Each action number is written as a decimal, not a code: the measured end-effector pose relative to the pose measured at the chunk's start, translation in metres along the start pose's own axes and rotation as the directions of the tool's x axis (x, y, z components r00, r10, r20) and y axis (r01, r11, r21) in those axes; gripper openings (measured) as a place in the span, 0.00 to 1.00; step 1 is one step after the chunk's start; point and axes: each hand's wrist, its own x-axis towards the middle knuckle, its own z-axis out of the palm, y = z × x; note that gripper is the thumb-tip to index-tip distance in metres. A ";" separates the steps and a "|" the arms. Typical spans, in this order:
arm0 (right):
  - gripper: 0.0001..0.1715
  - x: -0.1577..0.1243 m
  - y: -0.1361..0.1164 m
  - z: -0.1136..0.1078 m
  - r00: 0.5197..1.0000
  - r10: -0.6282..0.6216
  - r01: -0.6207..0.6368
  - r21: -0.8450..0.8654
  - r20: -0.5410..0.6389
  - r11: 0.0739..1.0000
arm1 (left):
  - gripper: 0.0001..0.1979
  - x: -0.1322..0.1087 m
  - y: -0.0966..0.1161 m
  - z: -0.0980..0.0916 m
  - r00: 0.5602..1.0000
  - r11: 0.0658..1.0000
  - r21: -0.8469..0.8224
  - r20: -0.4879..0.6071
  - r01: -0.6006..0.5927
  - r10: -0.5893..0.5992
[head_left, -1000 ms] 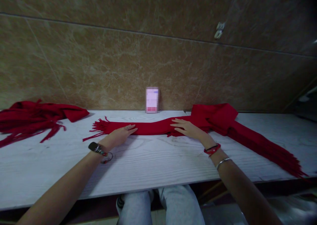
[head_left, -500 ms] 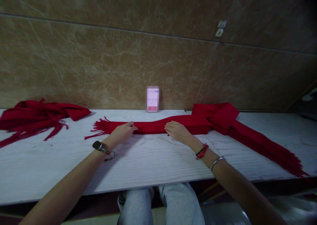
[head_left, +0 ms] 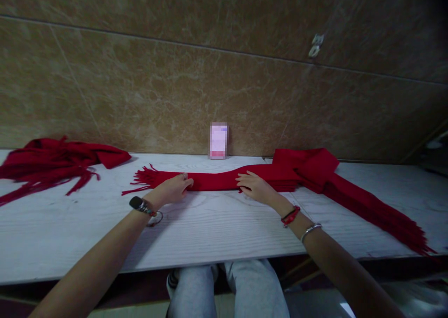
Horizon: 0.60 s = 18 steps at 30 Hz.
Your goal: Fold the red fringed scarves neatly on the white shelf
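Observation:
A long red scarf (head_left: 213, 181) with a fringed left end lies folded in a narrow strip along the table. My left hand (head_left: 176, 187) is closed over the strip near the fringe, its fingers curled on the cloth. Farther right, my right hand (head_left: 257, 187) rests on the same strip with its fingers spread and lying on the fabric. Under the right part of the strip, several folded red layers show at the front edge. Beside them, a red scarf (head_left: 304, 165) is folded over itself, and its fringed end runs toward the table's front right.
A loose heap of red scarf (head_left: 45, 157) lies at the back left of the white wood-grain table (head_left: 210, 234). A phone-like device (head_left: 219, 141), its screen blurred, leans on the brown marbled wall (head_left: 157, 94). White fittings (head_left: 315, 46) are on the wall. My legs are below the table edge.
My right hand's fingers have spread apart on the scarf. My left hand stays almost in place near the fringe. The view has shifted slightly.

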 end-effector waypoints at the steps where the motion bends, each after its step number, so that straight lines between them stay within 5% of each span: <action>1: 0.12 -0.001 0.000 -0.001 1.000 -0.010 0.010 -0.019 0.016 1.000 | 0.10 0.000 0.000 0.000 1.000 1.000 -0.006 -0.007 0.001 -0.001; 5: 0.16 0.003 -0.009 -0.006 0.998 -0.045 0.050 -0.103 0.049 0.993 | 0.17 -0.001 0.002 0.001 0.991 0.995 -0.021 -0.084 0.102 -0.103; 9: 0.23 0.018 -0.029 0.000 0.991 -0.059 0.084 -0.216 0.120 0.973 | 0.21 -0.003 0.000 0.008 0.969 0.970 -0.052 0.080 0.237 -0.232; 13: 0.24 0.038 -0.052 0.017 0.979 -0.005 0.060 -0.260 0.205 0.964 | 0.22 -0.002 -0.006 0.016 0.955 0.966 -0.047 0.172 0.254 -0.243; 18: 0.27 0.061 -0.073 0.027 0.972 0.075 -0.035 -0.179 0.222 0.983 | 0.23 -0.001 -0.020 0.022 0.973 0.976 0.096 0.107 0.195 -0.205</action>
